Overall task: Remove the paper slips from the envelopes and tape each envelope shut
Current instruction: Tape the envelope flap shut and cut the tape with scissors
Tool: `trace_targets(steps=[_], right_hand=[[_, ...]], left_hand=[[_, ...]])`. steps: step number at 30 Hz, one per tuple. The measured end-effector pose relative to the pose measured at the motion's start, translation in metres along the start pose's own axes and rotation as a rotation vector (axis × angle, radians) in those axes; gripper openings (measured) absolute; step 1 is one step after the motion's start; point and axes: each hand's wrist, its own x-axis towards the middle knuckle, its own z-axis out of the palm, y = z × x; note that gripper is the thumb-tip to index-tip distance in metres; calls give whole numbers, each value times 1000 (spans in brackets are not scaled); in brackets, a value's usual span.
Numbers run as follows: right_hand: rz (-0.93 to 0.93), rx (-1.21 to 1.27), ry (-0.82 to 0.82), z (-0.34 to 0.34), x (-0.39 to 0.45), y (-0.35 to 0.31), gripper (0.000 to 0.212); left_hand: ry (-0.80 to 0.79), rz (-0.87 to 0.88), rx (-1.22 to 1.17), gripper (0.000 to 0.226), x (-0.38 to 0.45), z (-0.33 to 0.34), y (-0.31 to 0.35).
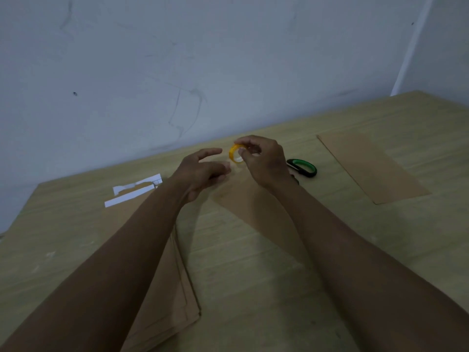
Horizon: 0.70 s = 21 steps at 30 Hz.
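Fingers (250,144) of the right hand (264,161) curl round a yellow tape roll (235,154), thumb and forefinger pinching its rim; roll held up on edge, above the table (253,275). Left hand (203,171) just left of the tape roll, fingers loosely extended and slightly spread, holding nothing that can be made out; whether a strand of clear tape runs to it cannot be told.

Brown envelope (256,212) lies flat on the table directly below the tape roll, running toward the viewer under the right forearm. Stack of brown envelopes (167,301) well below and left of the tape roll, partly under the left forearm. White paper slips (137,190) left of the tape roll, beyond the left wrist, lying at the far end of the stack. Green-and-black scissors (303,168) just right of the tape roll, partly hidden behind the right hand. Single brown envelope (370,166) further right of the tape roll, flat, apart from the rest.

Light dim; fine detail blurred.
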Motion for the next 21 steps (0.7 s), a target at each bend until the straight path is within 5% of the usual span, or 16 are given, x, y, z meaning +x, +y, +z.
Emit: trace_targets(steps=[9,14,17,21], right_hand=[[68,-238,0,28,26,17,33],[140,-294,-14,40,43,20,14],[174,-313,-34,40,51,22,11],[186,-343,-96,37,52,23,12]], left_hand=[[189,-29,342,39,35,-21,11],[292,15,620,27,66,-28,7],[281,25,732,10,82,-26,14],[234,-144,840,17,98,-22,27]])
